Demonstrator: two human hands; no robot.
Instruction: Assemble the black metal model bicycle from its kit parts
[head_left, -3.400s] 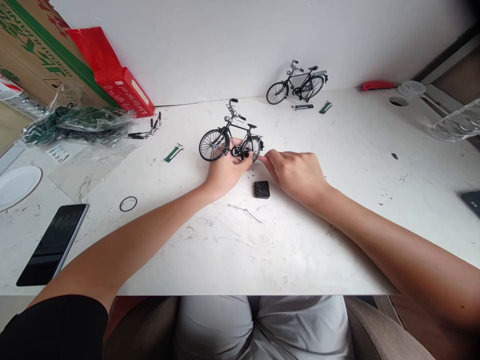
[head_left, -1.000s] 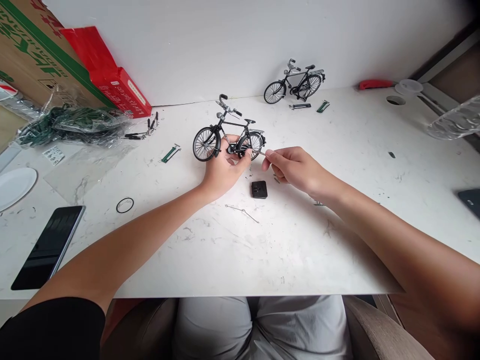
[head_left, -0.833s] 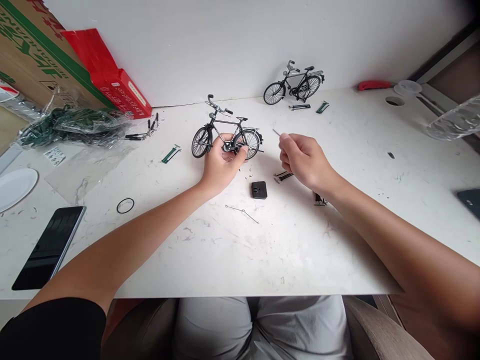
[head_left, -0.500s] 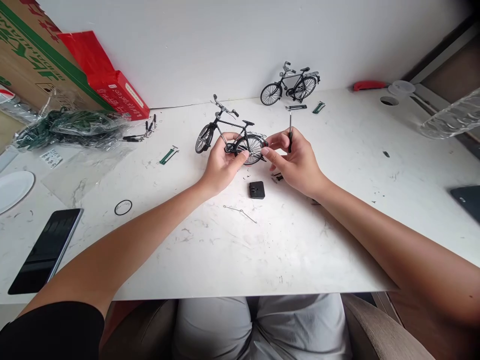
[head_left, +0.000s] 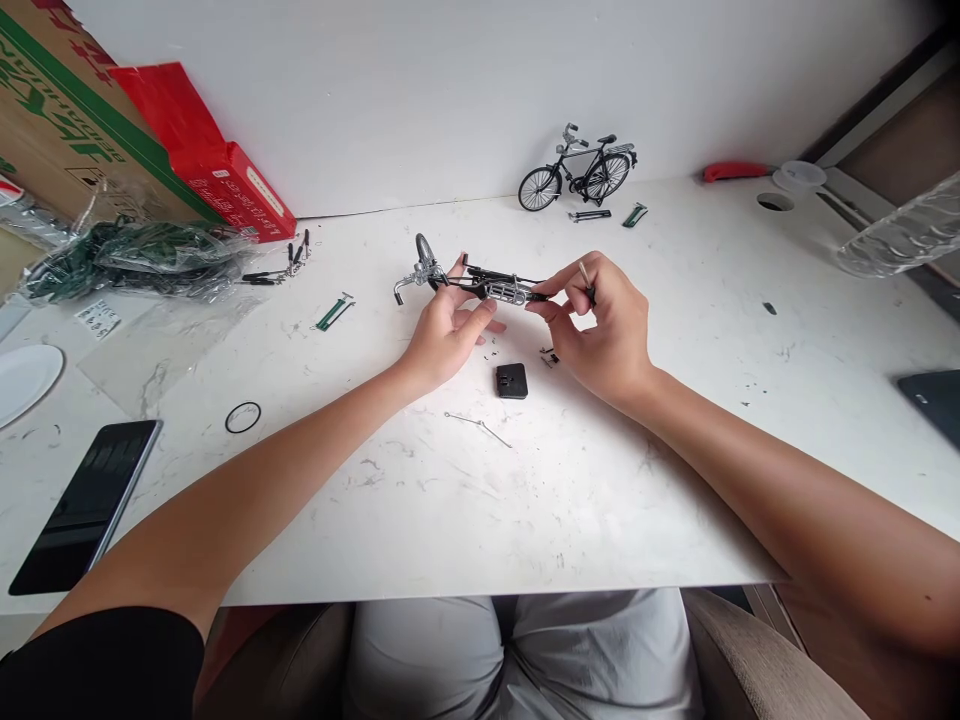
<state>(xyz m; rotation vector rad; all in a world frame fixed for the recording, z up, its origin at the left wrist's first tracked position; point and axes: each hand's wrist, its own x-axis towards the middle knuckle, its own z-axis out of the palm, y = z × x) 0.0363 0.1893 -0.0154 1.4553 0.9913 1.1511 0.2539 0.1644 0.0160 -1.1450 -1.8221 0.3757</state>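
A black model bicycle (head_left: 506, 288) is held above the table, tipped so its silver rear rack faces me and its handlebar points left. My left hand (head_left: 442, 325) is closed around its middle, thumb near the rack. At its rear end, the thumb and index finger of my right hand (head_left: 604, 325) pinch the bicycle. A small screwdriver (head_left: 586, 275) with a dark handle and thin metal shaft is tucked in the right fingers. Beneath the hands lie a small black square block (head_left: 511, 381) and tiny dark parts (head_left: 551, 356), partly covered.
Another model bicycle (head_left: 577, 170) stands upright at the back wall. Green-and-silver pieces (head_left: 334, 312), a thin jointed wire (head_left: 478, 422), a black ring (head_left: 243, 417) and a phone (head_left: 86, 508) lie about. Plastic bags (head_left: 135, 255) and a red box (head_left: 236, 190) are at left.
The model bicycle has been turned from upright side view onto its side, so its rack and handlebar now face me. My right hand has rotated, and the screwdriver shaft shows shorter.
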